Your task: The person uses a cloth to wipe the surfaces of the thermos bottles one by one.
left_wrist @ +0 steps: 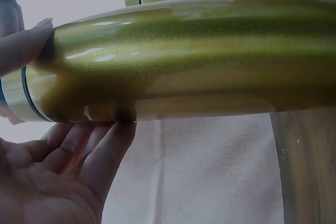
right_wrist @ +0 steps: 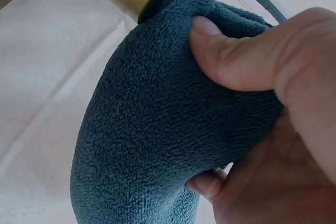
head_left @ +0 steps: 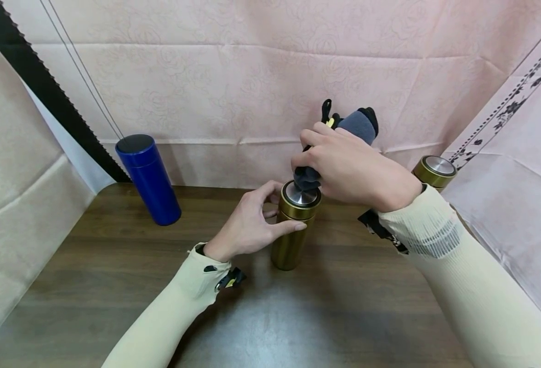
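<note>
A gold thermos [head_left: 293, 240] with a silver-topped lid [head_left: 298, 194] stands upright on the wooden table. My left hand [head_left: 256, 220] grips its upper part, thumb on the near side and fingers on the far side; the left wrist view shows the thumb [left_wrist: 26, 48] and fingertips touching the gold body [left_wrist: 184, 61]. A dark blue-grey terry cloth [right_wrist: 152, 108] is bunched in my right hand [head_left: 348, 163]. One end of the cloth presses on the thermos lid. Part of the cloth, with a black loop, sticks up behind the hand.
A blue thermos [head_left: 153, 184] with a black top stands at the back left. A second gold thermos [head_left: 433, 174] is at the back right, partly hidden by the right forearm. Light patterned fabric [head_left: 233, 92] hangs behind the brown wooden table [head_left: 114, 286] and along both sides.
</note>
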`<state>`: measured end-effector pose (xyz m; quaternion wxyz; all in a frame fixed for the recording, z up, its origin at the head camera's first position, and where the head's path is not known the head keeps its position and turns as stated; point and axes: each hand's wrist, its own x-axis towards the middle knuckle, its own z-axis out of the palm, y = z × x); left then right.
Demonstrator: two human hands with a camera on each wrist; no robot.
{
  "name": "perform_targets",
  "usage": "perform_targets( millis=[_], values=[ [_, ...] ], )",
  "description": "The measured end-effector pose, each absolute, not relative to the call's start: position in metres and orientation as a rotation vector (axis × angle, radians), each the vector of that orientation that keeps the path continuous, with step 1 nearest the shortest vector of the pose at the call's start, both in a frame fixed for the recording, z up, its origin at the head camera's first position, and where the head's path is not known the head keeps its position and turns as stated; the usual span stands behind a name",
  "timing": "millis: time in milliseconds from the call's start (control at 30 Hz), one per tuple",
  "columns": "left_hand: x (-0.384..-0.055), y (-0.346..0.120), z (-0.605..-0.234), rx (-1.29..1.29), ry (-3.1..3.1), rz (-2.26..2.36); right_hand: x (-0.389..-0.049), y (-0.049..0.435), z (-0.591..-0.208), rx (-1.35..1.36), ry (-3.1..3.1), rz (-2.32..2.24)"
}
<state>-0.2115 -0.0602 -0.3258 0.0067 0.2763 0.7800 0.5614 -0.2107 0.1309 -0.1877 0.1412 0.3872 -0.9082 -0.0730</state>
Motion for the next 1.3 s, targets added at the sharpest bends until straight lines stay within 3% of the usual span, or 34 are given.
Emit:
perform_targets(
  millis=[1300],
  values=[
    [-0.212, -0.062, -0.327, 0.885, 2.404, 1.767, -0.173, 0.147, -0.197, 1.201, -2.496, -0.021]
  ],
)
